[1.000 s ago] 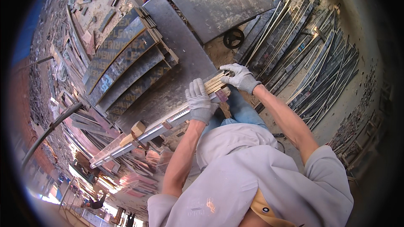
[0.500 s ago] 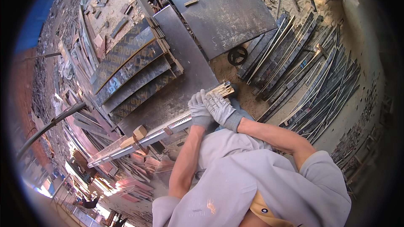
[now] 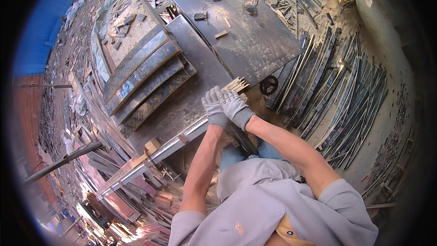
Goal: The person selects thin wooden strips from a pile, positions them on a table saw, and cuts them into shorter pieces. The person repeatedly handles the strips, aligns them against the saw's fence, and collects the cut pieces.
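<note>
My left hand (image 3: 213, 105) and my right hand (image 3: 235, 106), both in grey knit gloves, lie side by side on the near end of the dark metal table (image 3: 195, 38). The right hand partly overlaps the left. Under them is a bundle of thin wooden strips (image 3: 235, 84), its pale, uneven ends sticking out past the fingers of the right hand. My fingers bend over the bundle, and much of it is hidden beneath the gloves. Left of my hands, a metal rail with a measuring scale (image 3: 169, 147) runs along the table's near edge, with a small wood block (image 3: 152, 145) on it.
Curved dark boards (image 3: 148, 75) are stacked on the table's left. A second metal tabletop (image 3: 246, 27) with offcuts lies beyond a narrow gap. A black handwheel (image 3: 268, 85) sits below its corner. Long strips (image 3: 337, 95) lie piled on the right. A pole (image 3: 63, 161) juts in at left.
Both gloved hands and the wooden strips have moved forward along the table, away from my body. My arms are stretched farther out. The view has shifted, too.
</note>
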### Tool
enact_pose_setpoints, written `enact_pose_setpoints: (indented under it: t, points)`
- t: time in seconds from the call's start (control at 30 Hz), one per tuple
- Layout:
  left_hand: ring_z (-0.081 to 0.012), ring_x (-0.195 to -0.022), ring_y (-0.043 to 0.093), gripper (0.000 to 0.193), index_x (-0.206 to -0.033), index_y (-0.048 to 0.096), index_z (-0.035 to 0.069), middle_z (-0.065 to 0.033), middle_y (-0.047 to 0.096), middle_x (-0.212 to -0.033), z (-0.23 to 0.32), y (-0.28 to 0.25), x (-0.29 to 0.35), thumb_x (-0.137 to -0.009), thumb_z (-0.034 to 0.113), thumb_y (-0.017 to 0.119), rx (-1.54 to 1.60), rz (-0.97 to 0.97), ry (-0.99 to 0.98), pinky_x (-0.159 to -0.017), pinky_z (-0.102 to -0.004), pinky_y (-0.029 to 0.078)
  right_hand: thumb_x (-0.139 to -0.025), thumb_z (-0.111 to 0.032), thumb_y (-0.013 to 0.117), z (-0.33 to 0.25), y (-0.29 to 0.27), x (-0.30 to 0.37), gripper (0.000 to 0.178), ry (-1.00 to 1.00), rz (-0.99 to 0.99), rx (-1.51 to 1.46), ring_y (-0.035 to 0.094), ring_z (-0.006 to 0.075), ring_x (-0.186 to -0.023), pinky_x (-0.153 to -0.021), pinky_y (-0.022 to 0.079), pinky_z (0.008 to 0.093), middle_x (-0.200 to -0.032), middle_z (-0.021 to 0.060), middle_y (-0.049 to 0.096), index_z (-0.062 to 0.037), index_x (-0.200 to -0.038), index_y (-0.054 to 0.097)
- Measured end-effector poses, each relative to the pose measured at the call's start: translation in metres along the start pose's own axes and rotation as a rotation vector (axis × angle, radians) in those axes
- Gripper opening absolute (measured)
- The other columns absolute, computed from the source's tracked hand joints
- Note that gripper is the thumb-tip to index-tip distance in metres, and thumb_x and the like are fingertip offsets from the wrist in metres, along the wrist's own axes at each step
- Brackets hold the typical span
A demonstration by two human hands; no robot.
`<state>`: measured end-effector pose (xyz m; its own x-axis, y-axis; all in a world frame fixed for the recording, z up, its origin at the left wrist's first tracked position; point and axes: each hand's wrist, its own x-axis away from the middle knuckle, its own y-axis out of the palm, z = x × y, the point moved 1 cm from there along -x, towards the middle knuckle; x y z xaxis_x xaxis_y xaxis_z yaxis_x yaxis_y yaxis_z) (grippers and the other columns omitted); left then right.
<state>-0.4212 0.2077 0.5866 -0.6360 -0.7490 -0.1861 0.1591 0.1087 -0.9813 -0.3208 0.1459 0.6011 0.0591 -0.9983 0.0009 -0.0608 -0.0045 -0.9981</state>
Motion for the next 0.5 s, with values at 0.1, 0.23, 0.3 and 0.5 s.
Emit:
enact_pose_setpoints:
  t: [0.1, 0.23, 0.3, 0.5]
  points:
    - [-0.0374, -0.129, 0.054, 0.074, -0.165, 0.039, 0.005, -0.0153, 0.055, -0.144, -0.006, 0.001, -0.003, -0.104, 0.044, 0.054, -0.218, 0.389, 0.125, -0.104, -0.0545, 0.046, -0.107, -0.022, 0.046, -0.007, 0.007, -0.007, 0.070, 0.040, -0.057, 0.089, 0.048, 0.0376, -0.155, -0.131, 0.031, 0.0523, -0.172, 0.0243, 0.042, 0.0079, -0.169, 0.030]
    - [-0.0360, -0.120, 0.058, 0.072, -0.161, 0.045, 0.005, -0.0151, 0.059, -0.139, -0.011, 0.009, -0.005, -0.102, 0.044, 0.058, 0.007, -0.214, -0.056, -0.093, -0.0508, 0.050, -0.107, -0.020, 0.047, -0.012, 0.005, -0.009, 0.067, 0.055, 0.039, 0.108, 0.050, 0.0373, -0.154, -0.130, 0.033, 0.0521, -0.170, 0.0228, 0.046, 0.0075, -0.167, 0.035]
    - [-0.0360, -0.121, 0.058, 0.072, -0.161, 0.046, 0.006, -0.0153, 0.058, -0.140, -0.013, 0.010, -0.006, -0.101, 0.044, 0.059, 0.015, -0.256, -0.055, -0.094, -0.0508, 0.050, -0.106, -0.016, 0.045, -0.014, 0.003, -0.009, 0.068, 0.060, 0.007, 0.025, 0.049, 0.0399, -0.155, -0.131, 0.034, 0.0529, -0.169, 0.0271, 0.045, 0.0101, -0.167, 0.031]
    - [-0.0420, -0.148, 0.049, 0.080, -0.170, 0.035, 0.010, -0.0182, 0.049, -0.164, -0.022, 0.018, -0.011, -0.103, 0.050, 0.054, -0.030, -0.410, -0.064, -0.118, -0.0571, 0.042, -0.105, -0.012, 0.045, -0.017, 0.013, -0.014, 0.067, 0.049, 0.018, 0.046, 0.051, 0.0408, -0.153, -0.130, 0.036, 0.0528, -0.166, 0.0313, 0.047, 0.0132, -0.165, 0.032]
